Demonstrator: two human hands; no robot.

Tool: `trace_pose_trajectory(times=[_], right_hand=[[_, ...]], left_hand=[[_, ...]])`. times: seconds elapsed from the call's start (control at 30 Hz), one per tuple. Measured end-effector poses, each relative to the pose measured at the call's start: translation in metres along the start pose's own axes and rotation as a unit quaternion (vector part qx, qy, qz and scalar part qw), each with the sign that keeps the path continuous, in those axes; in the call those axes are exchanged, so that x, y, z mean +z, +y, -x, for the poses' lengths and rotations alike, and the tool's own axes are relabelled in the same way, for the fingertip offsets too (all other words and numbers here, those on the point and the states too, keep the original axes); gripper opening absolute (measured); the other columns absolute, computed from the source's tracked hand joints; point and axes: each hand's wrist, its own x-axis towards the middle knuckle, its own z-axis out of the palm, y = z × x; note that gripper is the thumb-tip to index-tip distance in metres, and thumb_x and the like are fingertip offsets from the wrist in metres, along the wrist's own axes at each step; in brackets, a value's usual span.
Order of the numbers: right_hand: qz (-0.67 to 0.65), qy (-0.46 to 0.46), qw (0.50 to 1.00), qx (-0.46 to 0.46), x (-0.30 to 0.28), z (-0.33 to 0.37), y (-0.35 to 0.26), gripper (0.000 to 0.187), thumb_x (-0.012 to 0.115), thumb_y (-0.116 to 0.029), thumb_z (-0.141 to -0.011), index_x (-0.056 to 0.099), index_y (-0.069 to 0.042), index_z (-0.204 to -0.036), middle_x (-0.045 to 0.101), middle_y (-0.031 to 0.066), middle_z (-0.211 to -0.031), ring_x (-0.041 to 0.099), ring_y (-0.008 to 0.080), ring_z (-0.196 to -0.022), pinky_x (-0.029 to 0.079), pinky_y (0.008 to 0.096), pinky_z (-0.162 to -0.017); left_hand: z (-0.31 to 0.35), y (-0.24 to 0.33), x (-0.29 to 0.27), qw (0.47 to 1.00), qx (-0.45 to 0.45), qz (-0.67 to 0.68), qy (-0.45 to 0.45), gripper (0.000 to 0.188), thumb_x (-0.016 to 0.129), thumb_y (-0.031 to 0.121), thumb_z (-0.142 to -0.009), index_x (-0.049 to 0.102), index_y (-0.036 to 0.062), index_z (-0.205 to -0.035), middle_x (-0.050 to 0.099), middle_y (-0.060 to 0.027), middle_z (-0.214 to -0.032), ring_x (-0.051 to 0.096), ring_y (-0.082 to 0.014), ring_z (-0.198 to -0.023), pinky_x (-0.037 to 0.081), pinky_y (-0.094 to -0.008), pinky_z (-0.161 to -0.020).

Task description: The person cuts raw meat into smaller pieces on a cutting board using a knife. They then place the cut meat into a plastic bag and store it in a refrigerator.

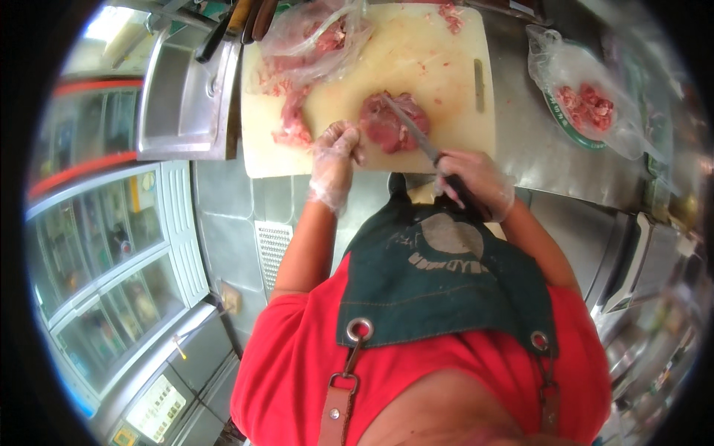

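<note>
A round, dark red piece of raw meat (381,132) lies near the front of the pale cutting board (455,63). My right hand (482,178), in a clear plastic glove, grips the dark handle of a knife (413,128), and the blade slants across the top of the meat. Just left of that piece is my gloved left hand (333,154), its fingers curled together; whether anything is between them is hidden. A thin strip of raw meat (295,119) rests farther left, beside a clear plastic bag (309,48) with more meat in it.
To the right, a green-rimmed plate (556,115) with a plastic bag over it holds meat pieces (587,108). At the left stands a metal sink (178,111), with knife handles (242,18) beyond its corner. Glass-doored cabinets (111,245) line the left side.
</note>
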Motion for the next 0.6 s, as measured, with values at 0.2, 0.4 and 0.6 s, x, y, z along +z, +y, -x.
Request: trace_pose_trajectory(times=[0.2,0.4,0.6], right_hand=[[-0.025,0.122,0.991,-0.040,-0.035,0.047,0.007,0.016,0.053,-0.018,-0.087,0.059,-0.004,-0.081,0.055,0.0037,-0.066,0.049,0.0094,-0.052,0.038,0.0234,-0.044],[0.078,0.201,0.974,-0.065,-0.072,0.071,0.032,0.020,0.054,-0.017,-0.083,0.063,-0.002,-0.093,0.056,0.0020,-0.069,0.050,0.0084,-0.055,0.040,0.0226,-0.049],[0.104,0.256,0.959,-0.064,-0.121,0.087,0.077,0.027,0.056,-0.021,-0.086,0.065,-0.002,-0.103,0.059,0.0026,-0.070,0.053,0.0088,-0.057,0.044,0.0260,-0.053]], left_hand=[[0.010,0.029,0.034,0.997,0.026,0.005,-0.073,0.015,0.052,0.014,-0.094,0.059,0.0043,-0.086,0.052,0.0004,-0.068,0.044,-0.0081,-0.058,0.037,-0.0217,-0.056],[0.000,0.034,0.112,0.973,0.043,-0.116,-0.193,0.017,0.053,0.018,-0.095,0.062,0.0049,-0.102,0.051,0.0030,-0.071,0.043,-0.0063,-0.060,0.035,-0.0211,-0.054],[-0.020,0.027,0.248,0.899,-0.014,-0.184,-0.397,0.029,0.050,0.019,-0.096,0.061,0.0072,-0.121,0.051,0.0009,-0.075,0.043,-0.0068,-0.062,0.035,-0.0204,-0.054]])
